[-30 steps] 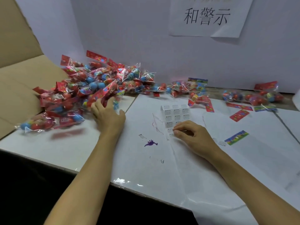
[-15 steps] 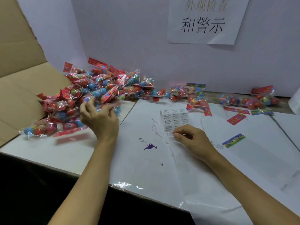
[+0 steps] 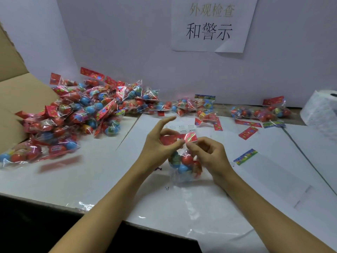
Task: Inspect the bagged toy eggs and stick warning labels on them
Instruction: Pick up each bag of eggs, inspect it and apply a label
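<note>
My left hand (image 3: 160,148) pinches the red header card of one bag of toy eggs (image 3: 184,163), which hangs above the middle of the table with red and blue eggs inside. My right hand (image 3: 207,154) is at the same bag just below the card, thumb and fingers curled at the plastic; whether a label is between them is hidden. The white label sheet (image 3: 182,127) lies flat behind the hands. A big pile of bagged eggs (image 3: 87,114) covers the table's left rear.
A cardboard box flap (image 3: 16,99) stands at far left. More bags (image 3: 262,112) and loose red cards (image 3: 248,132) lie at right rear. A white paper roll (image 3: 321,112) sits at far right. A paper sign (image 3: 211,24) hangs on the white back wall.
My left hand took a bag from the pile and carried it to the centre. My right hand left the label sheet and came up to the bag.
</note>
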A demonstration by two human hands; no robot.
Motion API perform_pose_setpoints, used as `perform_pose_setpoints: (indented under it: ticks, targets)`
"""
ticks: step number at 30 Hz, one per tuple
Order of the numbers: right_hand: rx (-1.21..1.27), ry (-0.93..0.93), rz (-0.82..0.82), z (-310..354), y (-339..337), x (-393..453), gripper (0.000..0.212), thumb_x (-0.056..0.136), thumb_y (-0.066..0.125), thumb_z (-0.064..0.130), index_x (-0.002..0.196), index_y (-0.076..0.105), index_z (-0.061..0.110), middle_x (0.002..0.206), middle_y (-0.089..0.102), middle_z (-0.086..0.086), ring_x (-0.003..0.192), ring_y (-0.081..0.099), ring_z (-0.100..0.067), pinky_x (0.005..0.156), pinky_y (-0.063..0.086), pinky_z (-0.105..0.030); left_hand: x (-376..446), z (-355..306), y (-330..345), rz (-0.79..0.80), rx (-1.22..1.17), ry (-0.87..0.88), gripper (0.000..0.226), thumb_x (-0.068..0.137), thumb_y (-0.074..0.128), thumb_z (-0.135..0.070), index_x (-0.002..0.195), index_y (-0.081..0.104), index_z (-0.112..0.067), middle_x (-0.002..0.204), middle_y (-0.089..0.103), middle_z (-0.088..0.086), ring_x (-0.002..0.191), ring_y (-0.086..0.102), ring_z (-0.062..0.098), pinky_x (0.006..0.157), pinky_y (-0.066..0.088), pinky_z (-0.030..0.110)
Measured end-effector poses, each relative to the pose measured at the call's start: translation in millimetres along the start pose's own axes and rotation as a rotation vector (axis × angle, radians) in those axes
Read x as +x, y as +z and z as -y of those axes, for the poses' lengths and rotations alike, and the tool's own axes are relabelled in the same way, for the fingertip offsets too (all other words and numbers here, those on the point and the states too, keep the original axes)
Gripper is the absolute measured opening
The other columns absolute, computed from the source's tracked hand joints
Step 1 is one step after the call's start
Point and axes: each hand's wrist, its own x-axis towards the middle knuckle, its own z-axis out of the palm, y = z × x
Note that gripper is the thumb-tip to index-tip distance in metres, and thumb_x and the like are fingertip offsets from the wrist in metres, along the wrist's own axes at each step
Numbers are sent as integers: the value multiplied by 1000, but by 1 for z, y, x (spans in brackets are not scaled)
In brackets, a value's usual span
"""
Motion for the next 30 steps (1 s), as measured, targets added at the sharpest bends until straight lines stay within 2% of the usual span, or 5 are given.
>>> perform_pose_setpoints:
  ticks: [2, 5, 10, 20, 30]
  targets:
    - [25, 39, -59, -1, -1, 2, 12, 86, 79, 22, 88, 75, 11, 75, 74, -1, 68, 68, -9, 57, 54, -24, 5, -5, 2, -74, -60, -63, 70, 85, 82, -20, 142, 43, -34, 119, 69, 10, 106, 71, 22, 86, 64, 36]
    - [87, 130, -140, -1, -4, 6, 8, 86, 78, 22, 90, 75, 15, 80, 76, -2, 70, 72, -17, 59, 57, -30, 12, -9, 3, -117, -286, -263, 53, 90, 73, -33, 136, 48, -24, 123, 69, 13, 102, 73, 24, 80, 64, 31]
    - [128, 144, -208, 1, -10, 6, 21, 81, 80, 28, 95, 75, 15, 86, 77, -3, 82, 75, -23, 66, 62, -32, 2, 0, 10, 169, -378, -413, 48, 84, 72, -55, 105, 76, -12, 107, 77, 11, 98, 74, 25, 74, 60, 30]
    - [54, 209, 23, 2, -8, 4, 45, 65, 79, 63, 91, 80, 26, 90, 78, -4, 85, 76, -19, 68, 59, -25, -13, 8, 12, 140, -446, -290, 26, 93, 71, -33, 102, 82, -12, 99, 79, 10, 94, 75, 22, 77, 58, 27]
    - [145, 239, -65, 4, -3, 3, 43, 62, 86, 46, 85, 81, 10, 88, 76, -17, 83, 76, -33, 66, 61, -35, -16, 9, 17, 120, -387, -266, 24, 98, 67, -35, 103, 82, -17, 101, 78, 8, 98, 75, 24, 81, 60, 35]
